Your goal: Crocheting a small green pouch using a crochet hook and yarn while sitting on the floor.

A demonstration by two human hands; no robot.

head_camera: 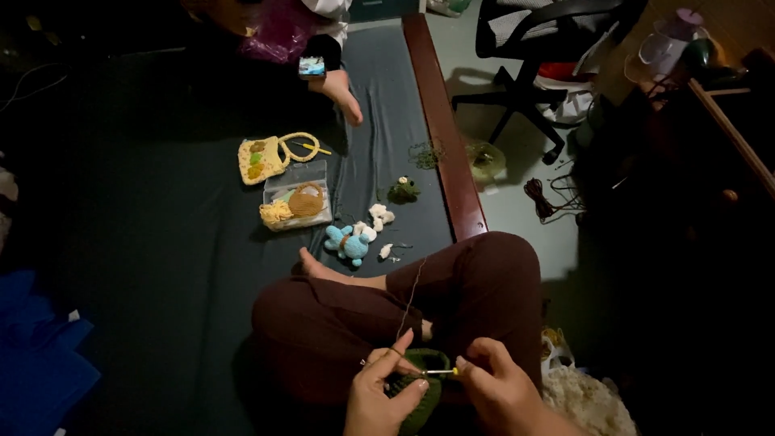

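My left hand (pixel 379 396) pinches a dark green crocheted piece (pixel 421 387) that rests on my lap, with a thin strand of yarn (pixel 410 299) running up from its raised forefinger. My right hand (pixel 496 386) grips a crochet hook with a yellow handle (pixel 442 371), its tip pushed into the green piece. I sit cross-legged in dark red trousers (pixel 468 282) on a dark bed cover (pixel 161 242).
On the cover lie a blue crocheted toy (pixel 349 241), small white pieces (pixel 379 214), a green crocheted toy (pixel 403 190), a clear box with yellow yarn (pixel 297 206) and a yellow crocheted bag (pixel 262 157). Another person's foot (pixel 343 90) rests further off. An office chair (pixel 541 56) stands beyond the wooden bed edge (pixel 446 129).
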